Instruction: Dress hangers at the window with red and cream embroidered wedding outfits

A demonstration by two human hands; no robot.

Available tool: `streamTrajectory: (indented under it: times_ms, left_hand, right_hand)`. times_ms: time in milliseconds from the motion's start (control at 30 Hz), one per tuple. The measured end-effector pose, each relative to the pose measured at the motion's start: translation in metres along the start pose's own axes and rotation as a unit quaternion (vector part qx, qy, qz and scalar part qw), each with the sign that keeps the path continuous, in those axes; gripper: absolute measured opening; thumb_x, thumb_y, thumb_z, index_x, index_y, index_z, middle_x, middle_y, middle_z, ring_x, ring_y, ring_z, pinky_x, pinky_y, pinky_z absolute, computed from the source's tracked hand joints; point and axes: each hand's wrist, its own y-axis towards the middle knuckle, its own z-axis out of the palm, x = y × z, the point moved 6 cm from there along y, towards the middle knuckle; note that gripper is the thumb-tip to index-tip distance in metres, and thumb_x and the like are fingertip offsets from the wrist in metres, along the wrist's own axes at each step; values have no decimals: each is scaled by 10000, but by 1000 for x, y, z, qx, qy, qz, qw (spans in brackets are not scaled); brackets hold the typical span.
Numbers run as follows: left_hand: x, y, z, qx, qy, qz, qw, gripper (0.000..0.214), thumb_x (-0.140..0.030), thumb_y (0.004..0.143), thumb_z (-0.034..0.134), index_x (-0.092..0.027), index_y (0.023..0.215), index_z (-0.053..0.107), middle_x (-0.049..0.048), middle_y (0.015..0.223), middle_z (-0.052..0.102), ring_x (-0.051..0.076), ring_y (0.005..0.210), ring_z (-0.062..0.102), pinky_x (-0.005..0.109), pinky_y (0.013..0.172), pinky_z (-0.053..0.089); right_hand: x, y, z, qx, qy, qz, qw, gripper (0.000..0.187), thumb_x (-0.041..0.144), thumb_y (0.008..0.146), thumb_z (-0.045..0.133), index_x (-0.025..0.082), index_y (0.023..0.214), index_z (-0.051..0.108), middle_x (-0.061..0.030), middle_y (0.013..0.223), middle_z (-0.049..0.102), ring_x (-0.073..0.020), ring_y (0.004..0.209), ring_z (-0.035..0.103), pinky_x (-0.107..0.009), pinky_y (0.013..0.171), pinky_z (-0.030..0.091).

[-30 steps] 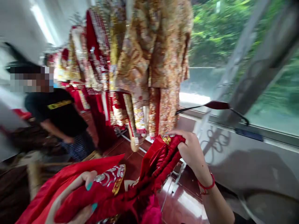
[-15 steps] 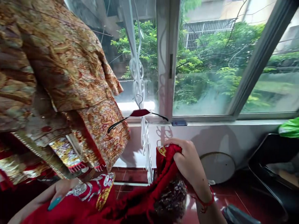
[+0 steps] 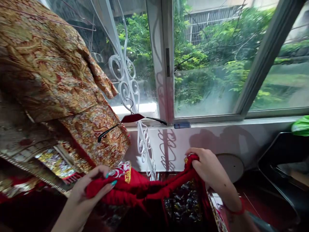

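Holding red cloth point(image 3: 135, 190) above tiled floor point(image 3: 260, 209)

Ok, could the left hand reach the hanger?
Probably yes: the left hand sits just below the hanger with nothing between them, though it would have to let go of the red garment first. The brocade robe hangs beside, not across, the way.

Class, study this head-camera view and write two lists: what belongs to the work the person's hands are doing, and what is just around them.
Part of the work: left hand, right hand, red embroidered garment.

Just around: gold brocade robe, black hanger, white iron window grille, black chair, green bag.
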Motion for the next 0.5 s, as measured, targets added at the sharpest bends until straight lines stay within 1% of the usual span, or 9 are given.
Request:
streamTrajectory:
  times_ms: [67, 100, 200, 300, 333, 400, 433, 500]
  left_hand:
    - [-1, 5, 14, 66, 15, 27, 997, 270, -447, 582, 738, -243, 683, 592, -12, 691, 592, 173, 636, 576, 272, 597, 510]
    - [2, 8, 19, 85, 23, 33, 996, 257, -430, 611, 722, -239, 706, 579, -12, 710, 584, 173, 667, 576, 269, 637, 507]
    - [19, 17, 31, 126, 45, 32, 990, 259, -417, 681, 672, -242, 810, 533, -25, 739, 548, 162, 695, 558, 267, 690, 492]
    - [34, 22, 41, 220, 51, 30, 974, 262, -393, 717, 640, -248, 873, 487, -35, 768, 505, 146, 701, 515, 252, 702, 478]
    - [37, 22, 43, 263, 55, 33, 963, 225, -369, 730, 616, -245, 868, 488, -27, 792, 506, 151, 736, 517, 257, 737, 481]
    - [40, 20, 46, 357, 71, 38, 931, 91, -266, 740, 528, -234, 824, 517, 1, 874, 531, 172, 851, 540, 286, 854, 471]
    - [42, 19, 47, 401, 82, 38, 911, 103, -203, 721, 477, -228, 797, 540, 14, 927, 547, 182, 912, 550, 298, 912, 454]
    - [48, 20, 47, 473, 104, 34, 874, 238, -116, 644, 406, -223, 754, 587, 30, 1033, 572, 193, 1007, 564, 306, 988, 417]
  right_hand:
    - [-7, 2, 1, 22, -68, -8, 997, 336, 61, 631, 411, 232, 792, 651, -24, 724, 703, -194, 695, 620, -264, 596, 352]
    - [-10, 3, 3, 36, -109, -13, 993, 332, 56, 634, 421, 238, 806, 637, -21, 705, 691, -191, 657, 611, -265, 567, 322]
    - [-16, 8, 12, 73, -225, -38, 971, 340, 49, 637, 462, 255, 851, 628, -26, 663, 671, -191, 561, 589, -279, 523, 229]
    - [-19, 17, 25, 109, -291, -69, 948, 299, 58, 632, 497, 242, 813, 648, -54, 657, 677, -206, 551, 609, -292, 527, 212]
    - [-20, 22, 31, 127, -295, -80, 944, 287, 63, 633, 499, 238, 797, 657, -62, 668, 685, -214, 566, 622, -293, 529, 223]
    - [-22, 33, 44, 175, -273, -107, 940, 317, 67, 635, 484, 246, 801, 686, -67, 714, 706, -234, 637, 652, -290, 543, 265]
    - [-22, 38, 51, 200, -248, -119, 940, 366, 65, 635, 470, 260, 838, 704, -62, 748, 718, -241, 682, 664, -289, 555, 292]
    - [-22, 50, 63, 239, -180, -134, 945, 488, 63, 621, 447, 288, 954, 724, -50, 825, 739, -244, 765, 679, -288, 590, 355]
